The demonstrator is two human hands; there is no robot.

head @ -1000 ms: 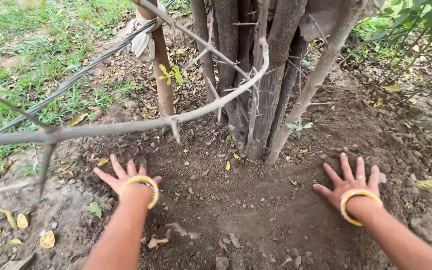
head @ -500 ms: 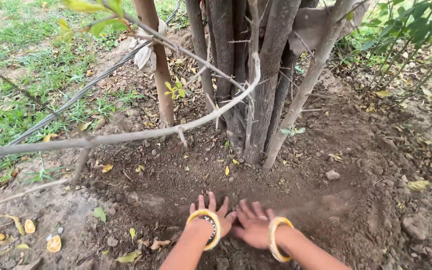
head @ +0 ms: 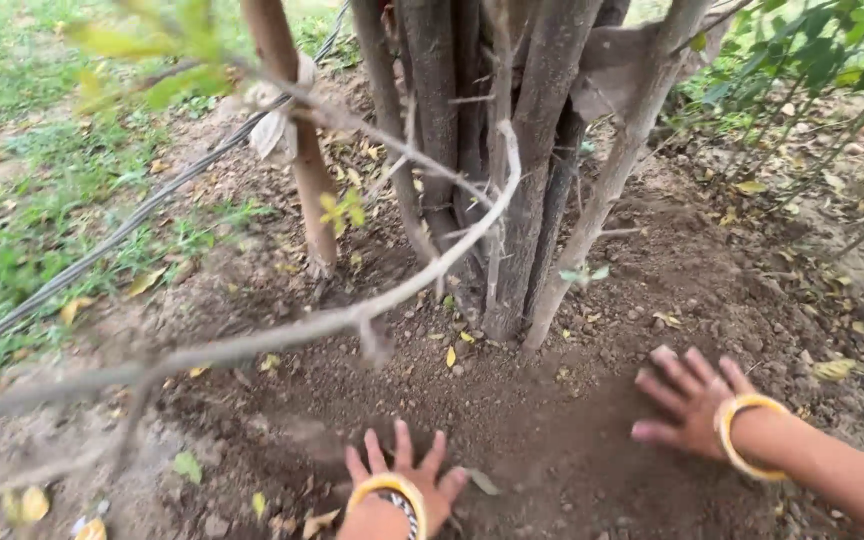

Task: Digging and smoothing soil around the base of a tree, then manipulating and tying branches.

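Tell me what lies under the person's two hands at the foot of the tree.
Both the left hand and right hand lie flat, fingers spread, on loose brown soil below the tree trunks. What sits directly beneath the palms is covered.

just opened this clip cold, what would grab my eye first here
Two bare hands pressed flat on loose dark soil: the left hand at the bottom centre, the right hand further right, each wrist with a yellow bangle. Just beyond them a cluster of slim tree trunks rises from the earth. A thorny bare branch sweeps across the left of the view, with grass behind it.
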